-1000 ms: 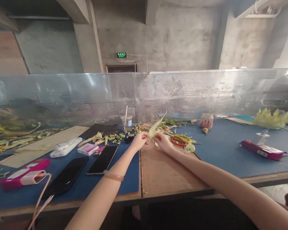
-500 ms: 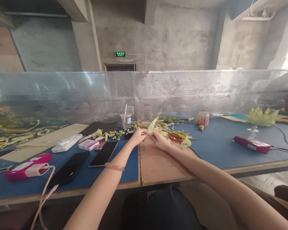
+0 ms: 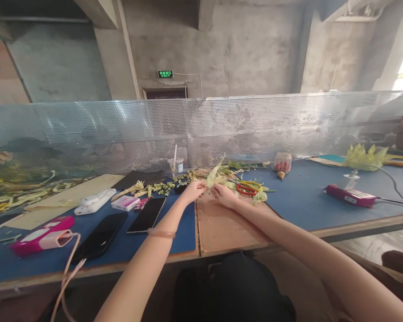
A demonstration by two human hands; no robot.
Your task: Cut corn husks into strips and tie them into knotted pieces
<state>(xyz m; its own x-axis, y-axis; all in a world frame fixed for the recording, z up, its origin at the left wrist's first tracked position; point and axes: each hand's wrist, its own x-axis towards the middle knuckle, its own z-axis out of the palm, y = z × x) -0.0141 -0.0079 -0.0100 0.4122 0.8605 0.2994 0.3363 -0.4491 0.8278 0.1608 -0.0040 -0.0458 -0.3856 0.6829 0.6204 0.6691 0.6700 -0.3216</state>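
Note:
A pale green pointed leaf [image 3: 215, 173] stands up between my hands, its tip leaning to the right. My left hand [image 3: 195, 191] pinches its lower left side, fingers pressed together. On the right side of its base, my right hand [image 3: 224, 195] is closed on it too. Both hands are above the far part of a light wooden board [image 3: 233, 228]. Behind them lies a heap of cut stalks and leaves [image 3: 233, 169]. Scissors with red and yellow handles [image 3: 246, 189] rest just right of my right hand, beside a crumpled pale leaf [image 3: 259, 197].
On the left are two phones [image 3: 147, 214] [image 3: 100, 235], a small box [image 3: 125, 203], a white power strip [image 3: 94, 202] and a magenta device [image 3: 42, 236]. A plastic cup [image 3: 176, 167] and jar [image 3: 283, 162] stand behind; another magenta device [image 3: 349, 196] lies right.
The camera view has shifted slightly. Both hands stay on the pale leaf in nearly the same place, with little visible movement.

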